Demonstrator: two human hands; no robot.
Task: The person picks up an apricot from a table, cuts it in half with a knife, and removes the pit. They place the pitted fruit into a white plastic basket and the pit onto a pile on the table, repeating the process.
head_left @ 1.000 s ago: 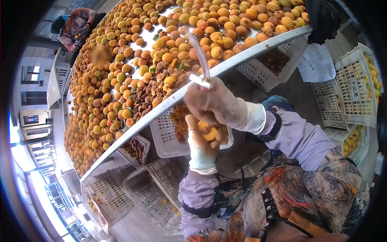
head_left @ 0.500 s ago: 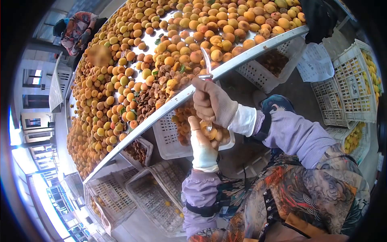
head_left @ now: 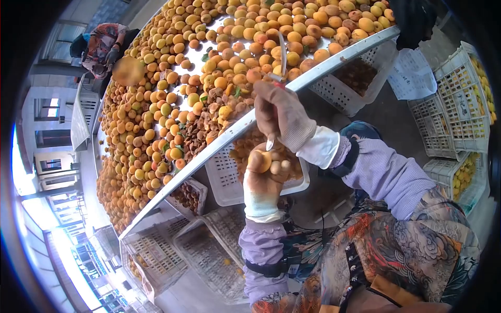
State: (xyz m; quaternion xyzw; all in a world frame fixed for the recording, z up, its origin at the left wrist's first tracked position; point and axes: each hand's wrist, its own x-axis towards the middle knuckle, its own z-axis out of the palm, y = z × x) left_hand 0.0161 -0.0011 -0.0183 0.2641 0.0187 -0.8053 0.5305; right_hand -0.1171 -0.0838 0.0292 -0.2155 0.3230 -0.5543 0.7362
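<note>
The left hand (head_left: pixel 266 175), near the middle of the frame, wears a pale knit glove stained brown over the fingers, which are curled round a smooth, rounded orange fruit (head_left: pixel 264 162). Just above it, the right hand (head_left: pixel 286 116), in a similar soiled glove with a white cuff, has its fingers closed round a tool with a bit of red at the handle; its slim, curved metal blade (head_left: pixel 283 55) points up over the counter (head_left: pixel 323 67). A small shiny metal tip (head_left: pixel 270 145) shows below that hand, close to the orange fruit. The counter, with a straight, pale metal edge running diagonally, carries a dense spread of round yellow-orange fruit (head_left: pixel 141 141), with wrinkled brown pieces (head_left: pixel 201 128) heaped near the edge. Beneath the hands, a white perforated plastic crate (head_left: pixel 223 180) holds soft orange pieces. More slatted crates (head_left: pixel 459 107) stand at the right of the frame, and a person (head_left: pixel 102 49) in patterned clothing is at the upper left.
</note>
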